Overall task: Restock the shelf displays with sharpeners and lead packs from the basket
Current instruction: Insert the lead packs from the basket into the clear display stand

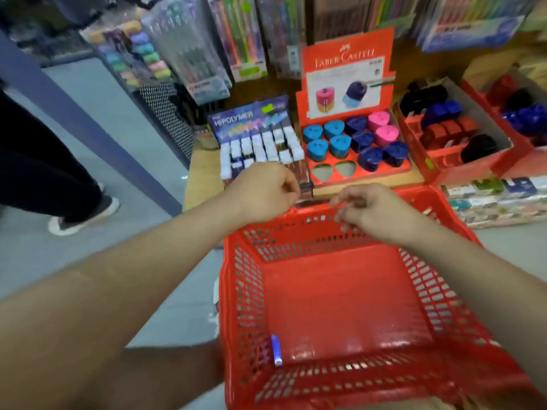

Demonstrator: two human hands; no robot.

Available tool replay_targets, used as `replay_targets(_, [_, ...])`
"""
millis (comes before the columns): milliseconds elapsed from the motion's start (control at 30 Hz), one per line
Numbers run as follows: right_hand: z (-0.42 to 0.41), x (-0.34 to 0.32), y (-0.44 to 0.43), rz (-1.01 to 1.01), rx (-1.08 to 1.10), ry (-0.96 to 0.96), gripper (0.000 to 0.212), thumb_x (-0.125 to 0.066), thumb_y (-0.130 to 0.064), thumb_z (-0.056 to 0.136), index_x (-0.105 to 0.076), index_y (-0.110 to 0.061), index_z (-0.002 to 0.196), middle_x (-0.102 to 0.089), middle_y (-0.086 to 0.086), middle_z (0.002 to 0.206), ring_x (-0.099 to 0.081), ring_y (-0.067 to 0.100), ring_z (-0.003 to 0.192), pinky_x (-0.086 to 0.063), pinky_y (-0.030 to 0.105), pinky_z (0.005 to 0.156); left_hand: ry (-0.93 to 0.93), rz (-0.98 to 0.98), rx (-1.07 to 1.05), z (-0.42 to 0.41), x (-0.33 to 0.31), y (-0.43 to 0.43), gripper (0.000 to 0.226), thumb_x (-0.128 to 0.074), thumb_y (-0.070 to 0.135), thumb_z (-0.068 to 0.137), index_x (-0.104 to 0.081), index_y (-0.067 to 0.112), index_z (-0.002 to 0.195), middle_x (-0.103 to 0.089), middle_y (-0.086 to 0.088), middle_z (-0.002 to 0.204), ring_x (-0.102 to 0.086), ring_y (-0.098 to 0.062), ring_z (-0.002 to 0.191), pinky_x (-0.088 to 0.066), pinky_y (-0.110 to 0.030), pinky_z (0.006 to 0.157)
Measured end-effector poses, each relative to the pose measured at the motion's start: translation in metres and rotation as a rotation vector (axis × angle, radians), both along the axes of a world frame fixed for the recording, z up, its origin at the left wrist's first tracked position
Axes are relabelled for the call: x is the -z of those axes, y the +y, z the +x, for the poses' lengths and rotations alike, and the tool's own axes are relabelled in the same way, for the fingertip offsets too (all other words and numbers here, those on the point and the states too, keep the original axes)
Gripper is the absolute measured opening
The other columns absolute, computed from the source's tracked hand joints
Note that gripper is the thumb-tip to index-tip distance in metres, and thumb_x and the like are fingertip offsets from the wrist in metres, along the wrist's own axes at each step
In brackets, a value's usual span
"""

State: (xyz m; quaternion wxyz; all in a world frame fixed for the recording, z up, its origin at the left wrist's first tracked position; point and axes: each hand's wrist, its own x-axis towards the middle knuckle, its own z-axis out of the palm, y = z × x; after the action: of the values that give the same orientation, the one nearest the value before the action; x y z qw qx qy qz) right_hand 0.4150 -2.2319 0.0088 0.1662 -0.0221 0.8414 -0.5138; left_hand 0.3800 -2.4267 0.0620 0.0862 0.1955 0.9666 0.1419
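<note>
Basket (340, 291): red plastic, lattice walls, smooth glossy floor, pretty much cleared out.
Lead pack (276, 349): slim blue-violet tube with a pale tip, tucked in the near-left corner against the wall. Easy to miss down there.
Left hand (263, 190): fingers curled, pinching what looks like a slim clear pack (306, 186) with a dark end, right at the front edge of the lead display (260, 143).
Right hand (373, 211): over the basket's far rim, fingers loosely curled, nothing visible in it.
Lead display: printed card riser, tight rows of little white-capped tubes. Shoving one in crooked could probably tip the neighbours like dominoes.
Sharpener tray (364, 176): red card with rounded-triangle cutouts, chunky sharpeners (340, 145) in teal, navy and pink, two front slots (322, 173) bare.
Other worries: slick tube plus a tiny pinch, so a slip seems likely enough. No telling what props the basket up, so a forearm bump might shift it.
</note>
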Motion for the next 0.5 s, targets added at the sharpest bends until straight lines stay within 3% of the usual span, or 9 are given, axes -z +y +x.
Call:
replay_targets(100, [0.015, 0.025, -0.003, 0.023, -0.036, -0.077, 0.026, -0.05, 0.011, 0.087, -0.061, -0.012, 0.09, -0.064, 0.016, 0.075, -0.055, 0.019, 0.056, -0.042, 0.025, 0.05, -0.186, -0.118, -0.004, 0.043, 0.073, -0.004, 0.019, -0.056, 0.018, 0.084, -0.074, 0.015, 0.089, -0.074, -0.004, 0.094, -0.067, -0.022, 0.093, -0.049, -0.03, 0.078])
replay_targets(300, [0.038, 0.091, -0.008, 0.032, -0.055, -0.304, 0.023, -0.052, 0.011, 0.086, -0.061, -0.007, 0.097, -0.063, 0.019, 0.077, -0.056, 0.016, 0.053, -0.039, 0.014, 0.042, -0.578, -0.427, -0.138, 0.114, 0.204, -0.006, 0.031, -0.047, 0.009, 0.088, -0.066, 0.001, 0.11, -0.066, -0.019, 0.114, -0.062, -0.034, 0.11, -0.05, -0.041, 0.088])
replay_targets(400, [0.04, 0.118, -0.011, -0.004, -0.017, -0.425, 0.022, -0.049, 0.011, 0.089, -0.059, -0.007, 0.098, -0.059, 0.008, 0.07, -0.056, 0.008, 0.045, -0.038, 0.013, 0.039, -0.705, -0.452, -0.224, 0.135, 0.245, -0.005, 0.033, -0.046, 0.008, 0.09, -0.061, 0.0, 0.118, -0.063, -0.018, 0.123, -0.059, -0.031, 0.116, -0.048, -0.038, 0.092])
replay_targets(500, [0.042, 0.137, -0.015, -0.03, 0.021, -0.498, 0.022, -0.047, 0.008, 0.091, -0.058, -0.01, 0.097, -0.059, 0.005, 0.07, -0.054, 0.015, 0.055, -0.037, 0.013, 0.039, -0.721, -0.455, -0.393, 0.149, 0.272, -0.002, 0.031, -0.049, 0.008, 0.09, -0.061, 0.001, 0.118, -0.064, -0.016, 0.122, -0.06, -0.028, 0.116, -0.049, -0.035, 0.092])
